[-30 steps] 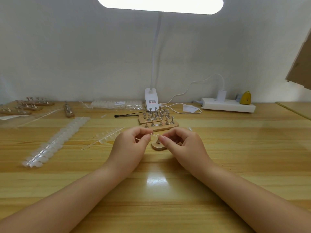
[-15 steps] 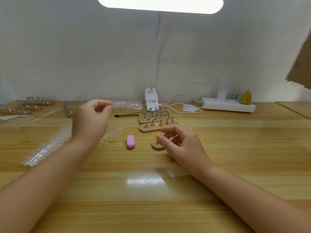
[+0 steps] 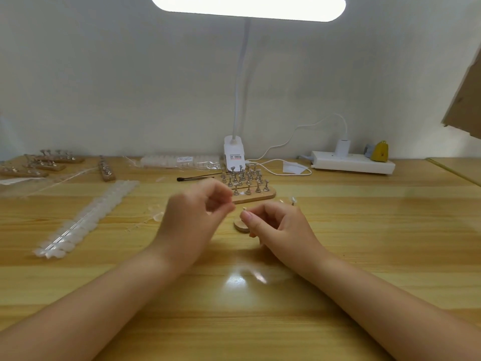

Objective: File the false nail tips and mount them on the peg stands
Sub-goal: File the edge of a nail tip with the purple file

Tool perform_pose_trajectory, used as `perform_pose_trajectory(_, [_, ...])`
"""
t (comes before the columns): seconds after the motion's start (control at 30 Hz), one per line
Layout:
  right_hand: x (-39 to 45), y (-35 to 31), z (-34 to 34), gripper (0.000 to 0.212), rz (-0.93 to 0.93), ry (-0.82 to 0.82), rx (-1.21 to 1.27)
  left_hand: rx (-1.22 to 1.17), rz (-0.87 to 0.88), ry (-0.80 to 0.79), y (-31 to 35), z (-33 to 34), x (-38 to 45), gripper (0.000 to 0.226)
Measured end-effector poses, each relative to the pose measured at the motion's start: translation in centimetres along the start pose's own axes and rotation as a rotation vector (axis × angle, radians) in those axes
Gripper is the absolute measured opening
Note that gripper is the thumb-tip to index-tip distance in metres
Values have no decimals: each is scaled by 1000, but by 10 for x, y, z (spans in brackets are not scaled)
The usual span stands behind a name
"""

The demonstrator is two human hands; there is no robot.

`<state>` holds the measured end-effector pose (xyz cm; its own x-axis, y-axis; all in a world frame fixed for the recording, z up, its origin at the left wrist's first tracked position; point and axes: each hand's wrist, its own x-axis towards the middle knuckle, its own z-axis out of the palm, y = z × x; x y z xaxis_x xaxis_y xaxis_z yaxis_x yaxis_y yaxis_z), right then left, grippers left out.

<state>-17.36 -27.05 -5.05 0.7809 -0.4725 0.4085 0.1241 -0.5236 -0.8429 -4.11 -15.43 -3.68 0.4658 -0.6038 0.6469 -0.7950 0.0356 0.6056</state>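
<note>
Lying far out to the left of the left hand [image 3: 192,220], a long strip of clear false nail tips [image 3: 86,220] runs diagonally across the wooden table [image 3: 364,230], and beyond it, further back still, a few peg stands [image 3: 46,162] sit near the wall. That left hand is blurred, its fingers curled with thumb and forefinger brought close together; whether they pinch anything cannot be told. Just behind the gap between the two hands stands a wooden base crowded with metal pegs [image 3: 247,183], with a thin black brush [image 3: 195,179] lying to its left. The right hand [image 3: 278,225] hovers just beside the left, apart from it, its thumb and forefinger pinching a tiny pale piece [image 3: 244,209] over a small round wooden disc [image 3: 241,225]. Beyond the right hand's knuckles a single peg [image 3: 293,200] stands alone.
</note>
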Motion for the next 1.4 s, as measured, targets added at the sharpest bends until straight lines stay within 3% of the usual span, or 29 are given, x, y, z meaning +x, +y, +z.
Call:
perform_pose_trajectory(0.17, [0,1,1,22,17,-14,-40,2,112,-63,1,4,-9,18])
perform_pose_trajectory(0.6, [3,2,-4,5,120,-48,60,2,193,-51,0,9,-12,31])
perform_pose_trajectory(0.67, [3,2,-4,5,128,-34,75,143,142,-33,-1,5,-9,30])
perform_pose_trajectory(0.73, [4,2,-4,6,144,-13,82,458,-19,-68,-6,-2,-2,33])
perform_pose_trajectory(0.83, [4,1,-4,3,176,25,98,866,-271,-289,-14,-11,7,43])
perform_pose_trajectory(0.93, [5,1,-5,8,197,90,84,775,-287,-360,-20,-11,7,32])
perform_pose_trajectory(1.1, [6,0,-6,14,216,108,101,721,-205,-316,-21,-10,5,23])
perform_pose_trajectory(1.17, [6,0,-4,13,267,91,202,602,-159,-228,-20,-9,5,22])
perform_pose_trajectory(1.27, [7,1,-1,12,374,98,390,259,36,-49,-6,-6,2,38])
perform_pose_trajectory(1.4, [9,1,-3,7,410,45,538,43,308,-69,8,5,-7,42])
